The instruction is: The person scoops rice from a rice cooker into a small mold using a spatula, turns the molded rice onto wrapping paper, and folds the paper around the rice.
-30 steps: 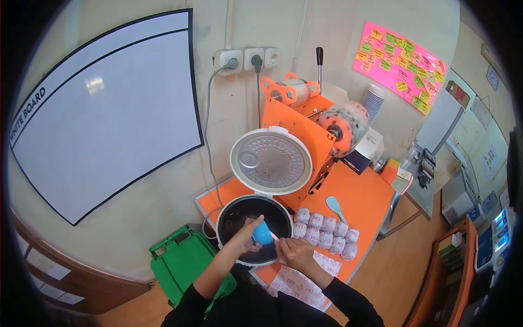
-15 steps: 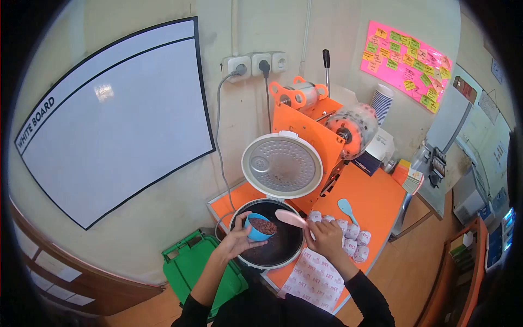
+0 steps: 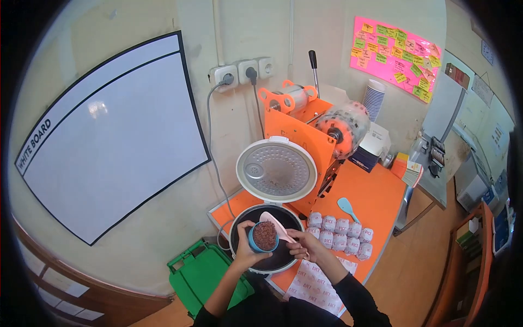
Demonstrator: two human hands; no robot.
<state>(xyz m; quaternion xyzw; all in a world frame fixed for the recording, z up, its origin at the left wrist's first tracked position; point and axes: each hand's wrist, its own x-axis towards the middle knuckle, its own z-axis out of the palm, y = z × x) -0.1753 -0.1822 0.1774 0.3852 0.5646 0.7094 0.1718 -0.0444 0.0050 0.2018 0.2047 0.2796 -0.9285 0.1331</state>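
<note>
My left hand (image 3: 246, 249) is wrapped round a blue cup (image 3: 254, 243) filled with reddish-brown rice (image 3: 265, 235). A pale pink paddle (image 3: 277, 225) is gripped in my right hand (image 3: 306, 245), its blade at the cup's rim. Both hands are over the dark pot of the rice cooker (image 3: 237, 256), whose lid (image 3: 279, 170) stands open. To the right, wrapped balls (image 3: 340, 241) printed with red letters lie in two rows. Printed paper (image 3: 311, 288) lies on the orange table (image 3: 364, 188) near my right forearm. A light blue paddle (image 3: 346, 207) rests behind the balls.
An orange machine (image 3: 297, 131) with a clear roll and a black lever stands behind the cooker. Stacked cups (image 3: 373, 101) and a box (image 3: 373, 144) are beside it. A green bin (image 3: 210, 278) stands below left. Cables run down the wall from sockets (image 3: 224, 78).
The cup has turned upright, its rice now facing up, and the pink paddle has come to its rim. My right hand has moved left, uncovering the wrapped balls. The view has shifted.
</note>
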